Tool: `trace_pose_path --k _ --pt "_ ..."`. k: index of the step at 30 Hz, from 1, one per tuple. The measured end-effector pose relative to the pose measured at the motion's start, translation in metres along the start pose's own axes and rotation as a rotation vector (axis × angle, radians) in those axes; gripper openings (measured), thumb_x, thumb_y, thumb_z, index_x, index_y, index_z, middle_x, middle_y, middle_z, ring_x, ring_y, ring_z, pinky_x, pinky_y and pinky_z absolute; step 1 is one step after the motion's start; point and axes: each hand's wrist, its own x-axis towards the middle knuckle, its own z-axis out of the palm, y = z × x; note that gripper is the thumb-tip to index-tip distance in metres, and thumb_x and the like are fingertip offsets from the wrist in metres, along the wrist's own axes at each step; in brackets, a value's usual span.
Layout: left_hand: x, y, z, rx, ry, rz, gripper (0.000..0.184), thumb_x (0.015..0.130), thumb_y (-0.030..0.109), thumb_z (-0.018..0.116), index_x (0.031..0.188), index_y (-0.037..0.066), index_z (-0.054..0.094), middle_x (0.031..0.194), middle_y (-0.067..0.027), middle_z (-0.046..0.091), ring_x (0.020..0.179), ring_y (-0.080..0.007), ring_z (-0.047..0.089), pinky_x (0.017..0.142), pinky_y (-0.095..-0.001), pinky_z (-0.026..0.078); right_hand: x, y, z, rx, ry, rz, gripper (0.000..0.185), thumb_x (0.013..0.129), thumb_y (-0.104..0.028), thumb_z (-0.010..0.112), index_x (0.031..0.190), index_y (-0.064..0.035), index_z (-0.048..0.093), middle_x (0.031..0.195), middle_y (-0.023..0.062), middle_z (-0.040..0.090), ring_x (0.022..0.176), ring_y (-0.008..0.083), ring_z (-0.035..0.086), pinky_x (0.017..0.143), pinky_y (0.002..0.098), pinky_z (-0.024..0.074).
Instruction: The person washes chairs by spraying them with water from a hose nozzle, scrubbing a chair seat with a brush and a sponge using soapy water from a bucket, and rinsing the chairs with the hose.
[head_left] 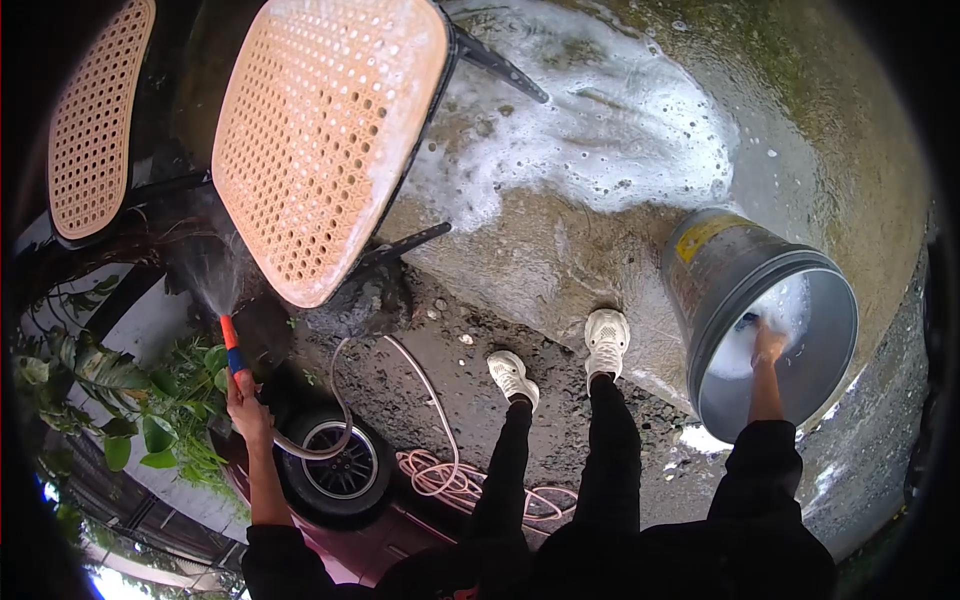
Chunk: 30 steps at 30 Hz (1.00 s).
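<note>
My left hand (247, 402) is wrapped round an orange and blue hose nozzle (231, 345), and a fan of water sprays from its tip toward the chair. The chair has a tan cane-patterned seat (310, 150) with suds on it, a matching backrest (100, 120) and black legs. On the right, my right hand (768, 345) reaches inside a tilted grey bucket (715, 275) that holds white suds (785, 305). A small dark object (746, 321) shows at my right fingers; suds and the hand hide most of it.
Foam (600, 140) covers part of the wet concrete. A pink hose (440, 475) lies coiled by a dark red car's wheel (342, 460). Green plants (150, 410) stand at left. My white shoes (606, 342) are on rough, gravelly ground beside the concrete edge.
</note>
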Motion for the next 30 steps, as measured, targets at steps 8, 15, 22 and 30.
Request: trace_pose_path --k 8,15,22,30 --pt "-0.007 0.016 -0.021 -0.127 -0.023 -0.095 0.056 0.090 0.038 0.054 0.138 0.015 0.037 0.073 -0.0022 0.052 0.036 -0.0040 0.037 0.029 -0.0216 0.027 -0.109 -0.164 -0.270 0.441 0.017 -0.150 0.053 0.071 -0.032 0.073 0.103 0.0086 0.059 0.091 0.0214 0.063 0.079 0.0265 0.061 0.071 0.0355 0.0478" --pt "0.027 -0.020 -0.018 -0.200 -0.056 -0.030 0.056 0.090 0.035 0.056 0.137 0.010 0.038 0.072 -0.0003 0.050 0.042 -0.0040 0.033 0.036 -0.0221 0.026 -0.109 -0.187 -0.282 -0.160 0.506 -0.421 0.049 0.074 -0.041 0.069 0.098 0.0008 0.061 0.093 0.0172 0.063 0.083 0.0298 0.061 0.074 0.0399 0.0445" --pt "0.059 -0.006 -0.016 -0.284 -0.129 0.168 0.053 0.090 0.030 0.056 0.135 0.007 0.040 0.079 -0.0007 0.055 0.053 -0.0033 0.034 0.045 -0.0209 0.028 -0.263 -0.512 -0.249 0.448 0.264 -0.778 0.050 0.069 -0.030 0.078 0.101 0.0039 0.059 0.074 0.0079 0.063 0.064 0.0157 0.059 0.061 0.0300 0.0490" --pt "0.065 0.004 -0.034 -0.290 -0.281 0.055 0.049 0.091 0.025 0.056 0.135 0.008 0.041 0.085 -0.0013 0.057 0.057 -0.0036 0.036 0.050 -0.0198 0.032 -0.383 -0.692 -0.117 0.294 0.146 -1.194 0.080 0.066 -0.034 0.074 0.121 0.0043 0.031 0.094 0.0231 0.058 0.083 0.0336 0.062 0.074 0.0381 0.0508"
